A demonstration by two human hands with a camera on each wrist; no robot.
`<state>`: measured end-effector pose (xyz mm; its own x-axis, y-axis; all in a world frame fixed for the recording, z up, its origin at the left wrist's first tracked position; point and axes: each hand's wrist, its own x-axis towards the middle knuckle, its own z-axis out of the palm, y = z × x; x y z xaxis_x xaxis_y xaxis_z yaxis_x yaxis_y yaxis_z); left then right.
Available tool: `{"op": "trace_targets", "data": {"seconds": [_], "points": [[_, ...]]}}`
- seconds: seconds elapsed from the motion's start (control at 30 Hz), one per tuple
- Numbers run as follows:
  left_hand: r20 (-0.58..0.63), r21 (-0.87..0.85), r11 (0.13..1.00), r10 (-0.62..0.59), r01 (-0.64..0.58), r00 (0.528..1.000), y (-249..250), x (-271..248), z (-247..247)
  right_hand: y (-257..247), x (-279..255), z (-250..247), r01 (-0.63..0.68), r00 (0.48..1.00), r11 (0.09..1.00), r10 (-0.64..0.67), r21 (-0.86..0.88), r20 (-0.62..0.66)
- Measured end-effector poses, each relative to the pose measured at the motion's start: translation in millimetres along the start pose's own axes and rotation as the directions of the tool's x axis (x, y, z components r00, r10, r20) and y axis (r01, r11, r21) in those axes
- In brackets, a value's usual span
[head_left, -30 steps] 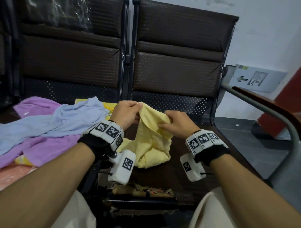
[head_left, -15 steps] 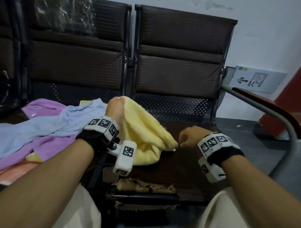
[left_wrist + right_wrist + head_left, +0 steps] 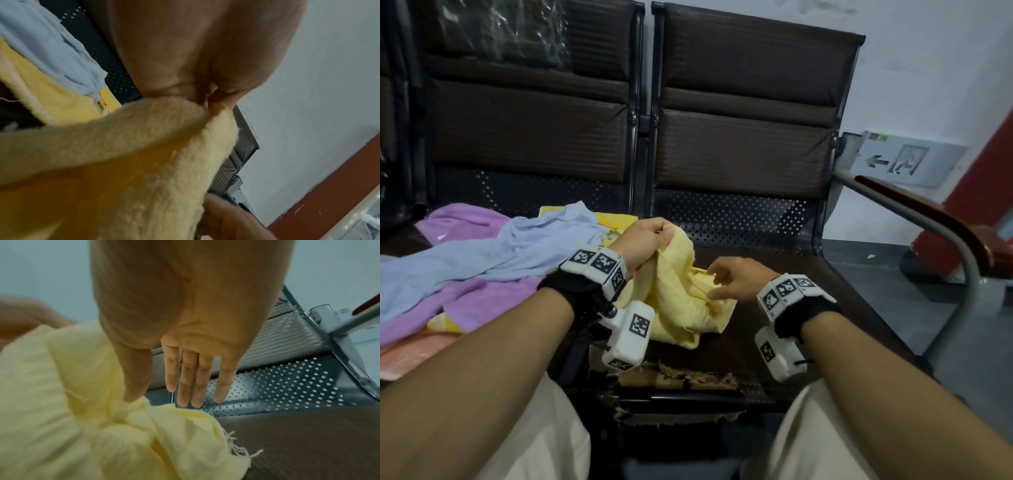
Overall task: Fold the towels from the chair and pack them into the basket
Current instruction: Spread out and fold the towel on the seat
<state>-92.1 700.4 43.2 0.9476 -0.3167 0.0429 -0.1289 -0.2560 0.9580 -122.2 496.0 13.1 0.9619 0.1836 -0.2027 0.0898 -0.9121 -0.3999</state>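
A crumpled pale yellow towel (image 3: 681, 301) lies on the right chair seat (image 3: 808, 284). My left hand (image 3: 650, 236) grips its upper edge and holds that part raised; in the left wrist view the fingers (image 3: 205, 73) pinch the fluffy yellow towel (image 3: 123, 162). My right hand (image 3: 729, 281) hovers at the towel's right side. The right wrist view shows its fingers (image 3: 191, 378) straight and the thumb touching the yellow towel (image 3: 72, 402). No basket is in view.
On the left seat lies a pile: a light blue towel (image 3: 493, 253), a purple one (image 3: 465, 219), a pink one (image 3: 410, 349) and a bit of yellow (image 3: 616, 221). A metal armrest (image 3: 928, 219) bounds the right side. The seat's front edge (image 3: 678, 377) is torn.
My right hand has come back left from beside the towel and uncurled, its thumb now on the cloth. The left hand still holds the towel's edge, a little lower.
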Motion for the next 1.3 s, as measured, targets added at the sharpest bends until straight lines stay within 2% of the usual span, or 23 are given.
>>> {"op": "trace_targets", "data": {"seconds": [0.07, 0.13, 0.2, 0.23, 0.3, 0.33, 0.37, 0.43, 0.5, 0.53, 0.6, 0.67, 0.7, 0.77, 0.83, 0.9, 0.93, 1.0, 1.07, 1.17, 1.3], "points": [[-0.053, -0.052, 0.999, -0.016, 0.013, 0.998, 0, -1, -3, 1, 4, 6, -0.061, 0.992, 0.993, 0.071, -0.097, 0.105], [-0.118, -0.160, 0.987, -0.041, 0.022, 0.992, 0, 0, -10, 5, 6, 11, -0.058, 0.983, 0.969, 0.099, -0.241, 0.158], [-0.148, -0.326, 0.944, -0.109, 0.055, 0.983, 0, 0, -19, 8, 7, 12, -0.030, 0.988, 0.936, 0.081, -0.351, 0.131], [-0.125, -0.431, 0.898, -0.160, 0.092, 0.979, 0, 0, -24, 10, 7, 12, -0.033, 0.993, 0.939, 0.069, -0.342, 0.092], [-0.045, -0.588, 0.789, -0.252, 0.178, 0.967, -1, -2, -35, 14, 9, 8, -0.050, 0.999, 0.980, 0.052, -0.194, 0.004], [-0.043, -0.613, 0.766, -0.274, 0.192, 0.961, -3, 1, -39, 15, 10, 4, -0.054, 0.998, 0.996, 0.051, -0.073, -0.046], [-0.078, -0.621, 0.763, -0.287, 0.179, 0.955, -5, 5, -42, 14, 10, 0, -0.053, 0.993, 0.995, 0.060, 0.081, -0.097], [-0.213, -0.608, 0.783, -0.318, 0.130, 0.924, -6, 13, -46, 7, 10, -11, -0.005, 0.973, 0.911, 0.099, 0.412, -0.207], [-0.322, -0.545, 0.832, -0.321, 0.103, 0.891, -7, 19, -45, 0, 8, -21, 0.062, 0.942, 0.823, 0.139, 0.565, -0.306], [-0.362, -0.515, 0.851, -0.328, 0.106, 0.872, -7, 22, -43, -4, 5, -25, 0.078, 0.930, 0.821, 0.143, 0.565, -0.337], [-0.441, -0.475, 0.874, -0.341, 0.107, 0.830, -7, 27, -42, -8, 0, -28, 0.129, 0.930, 0.846, 0.077, 0.518, -0.359], [-0.496, -0.459, 0.881, -0.362, 0.115, 0.789, -6, 30, -45, -7, -6, -27, 0.172, 0.950, 0.850, -0.010, 0.497, -0.312], [-0.509, -0.435, 0.890, -0.370, 0.138, 0.777, -6, 30, -50, -5, -9, -26, 0.172, 0.961, 0.883, -0.052, 0.437, -0.273], [-0.569, -0.359, 0.908, -0.397, 0.217, 0.720, -3, 25, -60, 2, -12, -21, 0.147, 0.973, 0.963, -0.099, 0.225, -0.208], [-0.633, -0.095, 0.944, -0.302, 0.316, 0.713, -4, 17, -64, 9, -14, -19, 0.134, 0.975, 0.987, -0.115, 0.092, -0.193], [-0.603, -0.157, 0.948, -0.313, 0.275, 0.734, -7, 19, -69, 18, -17, -19, 0.098, 0.981, 0.995, -0.091, 0.031, -0.172], [-0.603, -0.212, 0.944, -0.330, 0.253, 0.726, -9, 19, -70, 22, -18, -19, 0.072, 0.987, 0.997, -0.073, -0.012, -0.145], [-0.599, -0.230, 0.948, -0.317, 0.221, 0.735, -13, 22, -69, 30, -20, -20, 0.018, 0.997, 0.994, -0.026, -0.104, -0.076], [-0.601, -0.197, 0.958, -0.285, 0.207, 0.747, -16, 21, -68, 35, -20, -21, -0.027, 0.998, 0.986, 0.016, -0.166, -0.063], [-0.647, -0.182, 0.970, -0.241, 0.160, 0.723, -17, 17, -66, 35, -19, -24, -0.095, 0.984, 0.974, 0.062, -0.204, -0.165], [-0.676, -0.193, 0.970, -0.240, 0.146, 0.696, -17, 17, -67, 33, -18, -26, -0.098, 0.956, 0.967, 0.025, -0.237, -0.292]]}}
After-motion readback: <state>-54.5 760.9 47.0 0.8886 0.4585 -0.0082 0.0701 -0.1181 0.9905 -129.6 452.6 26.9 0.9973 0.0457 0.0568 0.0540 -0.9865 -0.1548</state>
